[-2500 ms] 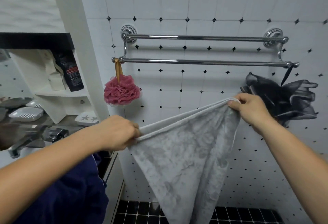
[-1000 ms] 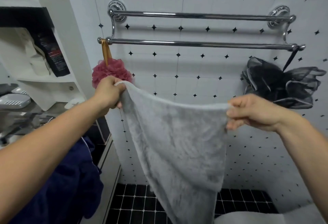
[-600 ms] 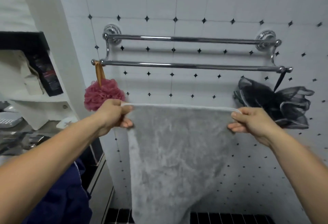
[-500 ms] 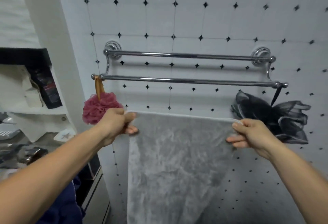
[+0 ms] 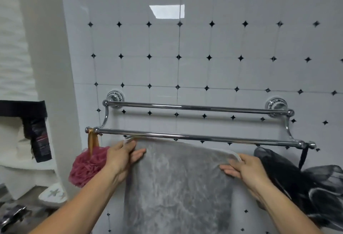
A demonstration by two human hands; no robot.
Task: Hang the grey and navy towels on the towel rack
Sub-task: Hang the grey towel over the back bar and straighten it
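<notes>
Both bare forearms reach up and forward from the lower edge of the view, well apart. The left hand (image 5: 121,157) is raised a little higher than the right hand (image 5: 246,169). Each hand shows its back to the camera and pinches an upper corner of the grey towel (image 5: 178,180), thumb above and fingers pointing inward towards the other hand, with the wrists nearly straight.

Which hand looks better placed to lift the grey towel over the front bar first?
Left, probably. The left hand holds its corner of the grey towel just under the front bar, while the right hand grips its corner lower, with a visible gap below the bar.
</notes>
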